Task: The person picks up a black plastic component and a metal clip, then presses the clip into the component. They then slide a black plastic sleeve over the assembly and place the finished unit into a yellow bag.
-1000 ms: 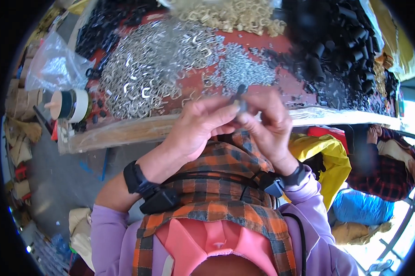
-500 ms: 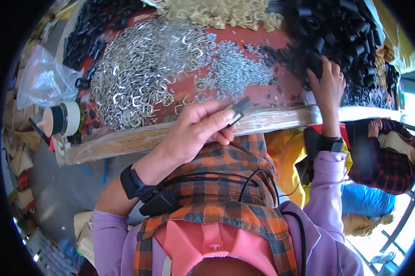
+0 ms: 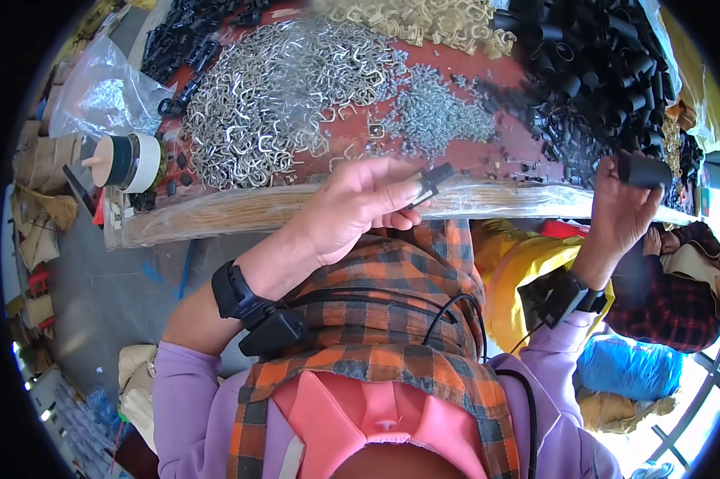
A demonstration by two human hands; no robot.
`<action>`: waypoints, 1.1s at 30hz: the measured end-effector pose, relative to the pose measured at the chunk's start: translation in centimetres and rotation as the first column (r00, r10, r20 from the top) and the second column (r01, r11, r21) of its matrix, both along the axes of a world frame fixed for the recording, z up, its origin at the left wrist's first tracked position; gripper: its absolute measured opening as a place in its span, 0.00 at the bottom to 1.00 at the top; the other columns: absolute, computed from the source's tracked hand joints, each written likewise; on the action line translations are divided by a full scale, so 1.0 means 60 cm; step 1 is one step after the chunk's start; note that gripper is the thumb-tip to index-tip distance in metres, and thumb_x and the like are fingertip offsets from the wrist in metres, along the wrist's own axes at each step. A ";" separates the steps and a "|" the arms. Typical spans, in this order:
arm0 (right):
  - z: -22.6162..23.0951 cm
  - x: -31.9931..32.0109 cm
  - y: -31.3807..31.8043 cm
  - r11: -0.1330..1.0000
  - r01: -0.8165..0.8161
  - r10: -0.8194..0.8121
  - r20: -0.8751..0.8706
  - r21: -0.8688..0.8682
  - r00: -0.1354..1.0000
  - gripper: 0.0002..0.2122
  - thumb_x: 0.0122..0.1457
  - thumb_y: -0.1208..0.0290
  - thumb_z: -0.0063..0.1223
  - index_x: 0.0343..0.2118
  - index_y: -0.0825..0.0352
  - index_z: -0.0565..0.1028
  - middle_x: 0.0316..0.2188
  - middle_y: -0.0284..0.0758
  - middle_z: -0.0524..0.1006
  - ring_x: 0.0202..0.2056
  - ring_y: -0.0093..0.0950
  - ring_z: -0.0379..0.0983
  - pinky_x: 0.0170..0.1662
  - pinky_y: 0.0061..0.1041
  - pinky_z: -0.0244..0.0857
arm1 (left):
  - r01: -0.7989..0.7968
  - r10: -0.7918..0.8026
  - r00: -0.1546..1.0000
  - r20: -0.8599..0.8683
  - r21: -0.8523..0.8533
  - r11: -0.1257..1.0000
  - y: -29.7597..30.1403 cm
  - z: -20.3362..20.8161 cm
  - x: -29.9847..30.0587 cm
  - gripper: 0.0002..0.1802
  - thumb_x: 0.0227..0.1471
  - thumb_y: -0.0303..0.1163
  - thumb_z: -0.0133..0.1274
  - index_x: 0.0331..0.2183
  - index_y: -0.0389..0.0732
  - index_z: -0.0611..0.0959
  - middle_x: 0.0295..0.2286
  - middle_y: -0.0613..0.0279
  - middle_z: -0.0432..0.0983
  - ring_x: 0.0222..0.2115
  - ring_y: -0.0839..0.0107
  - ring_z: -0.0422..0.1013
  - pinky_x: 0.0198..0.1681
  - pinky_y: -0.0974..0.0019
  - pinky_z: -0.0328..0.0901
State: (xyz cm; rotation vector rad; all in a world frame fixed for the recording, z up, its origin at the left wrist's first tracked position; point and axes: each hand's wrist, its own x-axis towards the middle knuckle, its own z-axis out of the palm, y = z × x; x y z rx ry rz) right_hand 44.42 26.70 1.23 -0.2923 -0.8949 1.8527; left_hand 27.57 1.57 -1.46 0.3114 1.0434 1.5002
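Note:
My left hand (image 3: 368, 195) pinches a small black part with a silvery metal piece (image 3: 430, 182) between thumb and fingers, just over the table's front edge. At the right my right hand (image 3: 622, 206) grips a black plastic sleeve (image 3: 646, 171), wide and tube-like, beside the table edge. Behind it spreads a heap of similar black sleeves (image 3: 583, 76). A pile of bent silvery metal hooks (image 3: 256, 104) lies beyond my left hand. Right of them is a mound of small silvery pieces (image 3: 436, 112).
Cream-coloured clips (image 3: 424, 20) lie along the far side. A clear plastic bag (image 3: 108, 96) and a round white-and-green container (image 3: 128, 164) sit at the left. A plastic-wrapped wooden edge (image 3: 240, 214) fronts the red table. Another person in a checked sleeve (image 3: 663, 299) is at the right.
My right hand has come back from the black heap toward the right and nearer me, now with a black sleeve in it. My left hand keeps its small part, slightly shifted right.

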 end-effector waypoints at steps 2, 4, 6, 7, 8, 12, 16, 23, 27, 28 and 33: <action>0.003 0.001 -0.018 0.972 -0.159 0.117 -0.235 -0.170 0.965 0.12 0.45 0.71 0.50 0.34 0.67 0.68 0.32 0.37 0.68 0.30 0.25 0.63 0.35 0.24 0.55 | -0.006 0.007 0.996 0.094 -0.016 1.000 0.003 0.005 -0.003 0.13 0.46 0.30 0.46 0.36 0.34 0.71 0.26 0.65 0.68 0.21 0.81 0.64 0.23 0.80 0.61; -0.010 -0.002 -0.034 0.898 -0.302 0.206 -0.301 -0.321 0.931 0.13 0.45 0.70 0.49 0.34 0.67 0.67 0.30 0.36 0.67 0.27 0.23 0.61 0.32 0.21 0.54 | -0.015 0.019 0.993 0.120 -0.030 0.999 0.003 0.002 -0.005 0.13 0.46 0.30 0.47 0.35 0.34 0.71 0.26 0.65 0.68 0.21 0.82 0.63 0.22 0.80 0.60; -0.044 -0.012 -0.068 0.900 -0.316 0.343 0.041 -0.299 0.938 0.13 0.45 0.69 0.50 0.34 0.68 0.67 0.29 0.35 0.66 0.25 0.20 0.60 0.28 0.16 0.53 | -0.038 0.048 0.985 0.168 -0.060 0.997 0.003 -0.007 -0.006 0.13 0.45 0.30 0.47 0.35 0.35 0.71 0.25 0.66 0.67 0.20 0.83 0.62 0.21 0.81 0.58; -0.051 -0.022 -0.101 0.933 -0.310 0.356 0.339 -0.183 0.871 0.14 0.44 0.69 0.51 0.34 0.68 0.68 0.29 0.34 0.67 0.25 0.19 0.59 0.28 0.14 0.52 | -0.031 0.042 0.984 0.175 -0.066 0.997 0.004 -0.007 -0.005 0.13 0.45 0.30 0.47 0.35 0.35 0.71 0.25 0.66 0.67 0.20 0.83 0.62 0.21 0.81 0.58; -0.047 -0.032 -0.129 0.907 -0.420 0.335 0.609 -0.003 0.719 0.14 0.44 0.68 0.52 0.34 0.68 0.68 0.28 0.33 0.67 0.26 0.19 0.60 0.28 0.13 0.53 | -0.003 0.008 0.991 0.135 -0.034 0.999 0.006 -0.007 -0.005 0.13 0.45 0.30 0.48 0.35 0.35 0.72 0.24 0.67 0.67 0.19 0.83 0.61 0.20 0.81 0.57; -0.028 -0.072 -0.170 0.671 -0.698 0.238 0.820 0.249 0.521 0.15 0.42 0.66 0.56 0.31 0.69 0.69 0.27 0.31 0.69 0.28 0.22 0.63 0.31 0.17 0.56 | 0.068 -0.069 0.997 -0.032 -0.009 0.998 0.009 -0.001 -0.010 0.12 0.44 0.30 0.49 0.33 0.34 0.73 0.21 0.68 0.67 0.18 0.84 0.60 0.18 0.81 0.56; -0.027 -0.082 -0.165 0.392 -0.731 0.033 0.785 0.559 0.618 0.16 0.36 0.74 0.59 0.31 0.70 0.69 0.26 0.36 0.68 0.27 0.29 0.66 0.31 0.23 0.60 | 0.111 -0.133 0.957 -0.257 -0.100 0.989 0.012 0.010 -0.015 0.12 0.43 0.29 0.50 0.32 0.32 0.73 0.19 0.67 0.68 0.17 0.84 0.60 0.18 0.81 0.56; -0.016 -0.064 -0.181 0.455 -0.774 0.065 0.850 0.440 0.522 0.18 0.37 0.67 0.59 0.30 0.71 0.69 0.25 0.35 0.69 0.29 0.27 0.65 0.33 0.22 0.58 | 0.180 -0.204 0.955 -0.214 -0.129 0.975 0.010 0.005 -0.006 0.13 0.43 0.29 0.50 0.33 0.31 0.74 0.20 0.65 0.69 0.18 0.84 0.62 0.20 0.80 0.59; -0.018 -0.052 -0.189 0.534 -0.782 0.134 0.882 0.321 0.453 0.18 0.37 0.67 0.59 0.31 0.71 0.69 0.24 0.34 0.68 0.28 0.27 0.65 0.33 0.22 0.58 | 0.166 -0.198 0.965 -0.174 -0.181 0.969 0.014 0.017 0.009 0.14 0.43 0.28 0.49 0.34 0.31 0.74 0.21 0.64 0.70 0.19 0.82 0.64 0.22 0.80 0.60; -0.019 -0.050 -0.193 0.535 -0.780 0.130 0.880 0.324 0.456 0.18 0.37 0.67 0.59 0.31 0.71 0.69 0.24 0.34 0.68 0.28 0.27 0.65 0.33 0.22 0.58 | 0.181 -0.216 0.958 -0.187 -0.188 0.965 0.014 0.018 0.009 0.15 0.44 0.28 0.49 0.35 0.30 0.72 0.22 0.64 0.70 0.20 0.82 0.64 0.23 0.80 0.61; -0.028 -0.041 -0.205 0.555 -0.748 0.106 0.861 0.363 0.497 0.21 0.39 0.65 0.58 0.35 0.71 0.67 0.28 0.36 0.68 0.31 0.29 0.65 0.36 0.24 0.58 | 0.205 -0.230 0.950 -0.213 -0.135 0.969 0.015 0.024 0.009 0.20 0.43 0.29 0.49 0.40 0.30 0.68 0.26 0.64 0.69 0.24 0.82 0.65 0.25 0.80 0.62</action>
